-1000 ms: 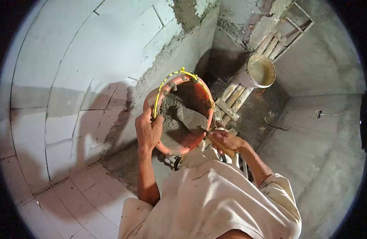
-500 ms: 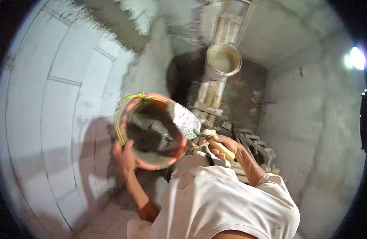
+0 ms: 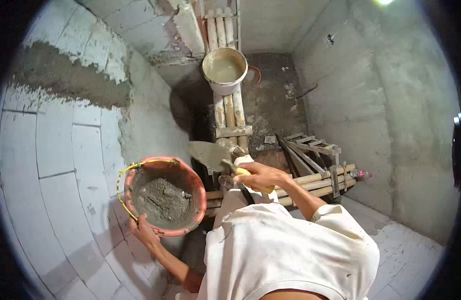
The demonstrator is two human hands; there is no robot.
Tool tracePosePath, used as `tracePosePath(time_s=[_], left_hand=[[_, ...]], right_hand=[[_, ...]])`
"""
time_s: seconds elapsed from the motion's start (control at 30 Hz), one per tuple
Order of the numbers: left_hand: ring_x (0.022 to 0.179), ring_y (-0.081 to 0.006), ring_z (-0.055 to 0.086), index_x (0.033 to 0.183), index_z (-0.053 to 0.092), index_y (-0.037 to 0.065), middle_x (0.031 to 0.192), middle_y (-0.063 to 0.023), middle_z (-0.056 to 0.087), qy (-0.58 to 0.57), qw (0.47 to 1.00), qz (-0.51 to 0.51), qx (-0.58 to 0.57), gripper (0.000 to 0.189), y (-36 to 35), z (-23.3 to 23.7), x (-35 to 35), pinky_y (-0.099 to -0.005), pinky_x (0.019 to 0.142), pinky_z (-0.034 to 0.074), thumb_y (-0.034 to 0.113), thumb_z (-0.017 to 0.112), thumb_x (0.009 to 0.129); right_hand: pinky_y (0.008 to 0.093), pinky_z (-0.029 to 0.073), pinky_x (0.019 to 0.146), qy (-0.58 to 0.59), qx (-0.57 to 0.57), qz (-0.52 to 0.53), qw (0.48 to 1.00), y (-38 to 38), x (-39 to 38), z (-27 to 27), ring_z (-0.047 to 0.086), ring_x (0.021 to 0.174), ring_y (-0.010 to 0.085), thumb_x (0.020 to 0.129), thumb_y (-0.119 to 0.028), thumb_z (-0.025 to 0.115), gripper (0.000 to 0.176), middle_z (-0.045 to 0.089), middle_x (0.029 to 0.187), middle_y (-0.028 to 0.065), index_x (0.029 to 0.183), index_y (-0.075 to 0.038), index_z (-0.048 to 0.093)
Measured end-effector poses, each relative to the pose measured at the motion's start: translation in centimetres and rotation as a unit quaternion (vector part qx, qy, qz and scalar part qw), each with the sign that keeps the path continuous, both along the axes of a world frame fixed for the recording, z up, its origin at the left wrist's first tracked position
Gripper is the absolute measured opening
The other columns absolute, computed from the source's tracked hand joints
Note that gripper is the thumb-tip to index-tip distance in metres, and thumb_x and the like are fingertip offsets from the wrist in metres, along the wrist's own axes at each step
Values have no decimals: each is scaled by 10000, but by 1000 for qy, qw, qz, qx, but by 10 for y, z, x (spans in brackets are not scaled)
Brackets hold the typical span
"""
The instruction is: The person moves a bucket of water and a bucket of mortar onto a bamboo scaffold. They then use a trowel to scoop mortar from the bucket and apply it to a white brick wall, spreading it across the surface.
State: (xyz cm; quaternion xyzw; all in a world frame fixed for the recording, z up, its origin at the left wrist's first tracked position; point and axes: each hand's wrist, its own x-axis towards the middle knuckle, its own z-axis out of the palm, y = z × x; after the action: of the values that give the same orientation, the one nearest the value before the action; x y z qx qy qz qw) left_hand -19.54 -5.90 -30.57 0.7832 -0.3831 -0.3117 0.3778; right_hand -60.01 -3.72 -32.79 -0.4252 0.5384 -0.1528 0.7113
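Note:
My left hand (image 3: 146, 235) grips the lower left rim of an orange-red bucket (image 3: 199, 192), beside its yellow handle (image 3: 121, 192). Grey wet mortar (image 3: 165, 201) lies inside the bucket. In my right hand (image 3: 263, 176) is the wooden handle of a trowel, whose broad metal blade (image 3: 208, 154) points left, just above and to the right of the bucket's rim. The fingers of my right hand are wrapped round the handle.
A white bucket (image 3: 224, 89) of murky liquid stands on bamboo poles (image 3: 219, 111) ahead. More poles (image 3: 315, 186), a wooden frame (image 3: 315, 148) and a plastic bottle (image 3: 360, 174) are at the right. A block wall (image 3: 60, 150), partly covered in mortar, rises at the left.
The view has shifted and become sharper. In it, the bucket and my left hand sit lower and farther left. The trowel blade has moved away from the bucket's rim and turned flatter.

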Motion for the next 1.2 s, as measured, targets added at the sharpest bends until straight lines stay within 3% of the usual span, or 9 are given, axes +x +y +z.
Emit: tracePosePath(time_s=[0.17, 0.3, 0.43, 0.57, 0.7, 0.8, 0.87, 1.0, 1.2], left_hand=[[550, -110, 361, 942, 589, -30, 672, 0, 424, -28, 998, 51, -11, 213, 1, 46, -44, -278, 572, 356, 115, 539, 793], [571, -105, 362, 885, 573, -25, 675, -4, 430, -17, 998, 18, -50, 173, 7, 38, -39, -285, 560, 331, 122, 549, 797], [701, -153, 471, 983, 572, -34, 784, -42, 498, -95, 995, -30, 5, 235, 3, 39, -43, -316, 663, 411, 118, 567, 804], [550, -137, 431, 774, 516, -23, 615, -56, 460, -97, 992, -70, -47, 141, -5, 42, -62, -317, 534, 380, 96, 592, 779], [523, -134, 404, 728, 488, -15, 573, -46, 425, -97, 988, -99, -64, 160, -17, 51, -79, -339, 493, 354, 103, 577, 791], [626, -165, 431, 793, 516, -17, 675, -48, 459, -85, 989, -118, -1, 171, -18, 39, -75, -356, 598, 390, 130, 602, 780], [622, -168, 433, 796, 519, -10, 694, -62, 474, -41, 995, -88, 9, 175, -20, 46, -77, -345, 603, 385, 140, 608, 779], [605, -143, 417, 777, 498, -21, 650, -41, 447, -28, 998, -50, -23, 151, -18, 36, -74, -320, 572, 365, 112, 570, 786], [714, -168, 522, 920, 575, -59, 829, -83, 575, 62, 998, -8, -12, 239, -12, 11, -57, -327, 679, 418, 132, 602, 780]], right_hand=[[469, 500, 636, 159, -284, 236, 915, -29, 41, 3, 638, 692, 362, 934, -361, 529, 372, 632, 744, 196, 1061, -13, 499], [514, 497, 673, 248, -273, 277, 887, -33, 71, 10, 626, 714, 434, 934, -301, 497, 352, 636, 728, 215, 1099, 9, 470], [520, 494, 677, 256, -266, 228, 901, -33, 88, -7, 626, 714, 432, 941, -306, 479, 390, 634, 730, 226, 1143, 25, 447], [498, 499, 666, 67, -389, 275, 877, -42, 92, -54, 630, 717, 397, 960, -336, 469, 354, 629, 850, 220, 1127, -32, 536], [377, 489, 771, 15, -77, 277, 958, -50, 107, -26, 600, 869, 262, 895, -363, 542, 443, 595, 982, 151, 1204, -45, 550], [348, 498, 776, -45, -142, 292, 945, -28, 102, -53, 614, 893, 243, 933, -375, 535, 449, 611, 1026, 157, 1228, -36, 552], [353, 498, 664, -37, 58, 243, 968, -28, 102, -45, 605, 730, 197, 965, -489, 456, 541, 621, 907, 123, 1241, -31, 537], [319, 417, 540, -17, 15, 174, 984, -32, 92, -16, 481, 574, 145, 953, -438, 518, 395, 491, 720, 33, 966, -44, 493], [341, 461, 611, 53, -33, 177, 982, -32, 75, -1, 544, 659, 149, 968, -385, 497, 373, 571, 780, 60, 1066, -31, 565]])
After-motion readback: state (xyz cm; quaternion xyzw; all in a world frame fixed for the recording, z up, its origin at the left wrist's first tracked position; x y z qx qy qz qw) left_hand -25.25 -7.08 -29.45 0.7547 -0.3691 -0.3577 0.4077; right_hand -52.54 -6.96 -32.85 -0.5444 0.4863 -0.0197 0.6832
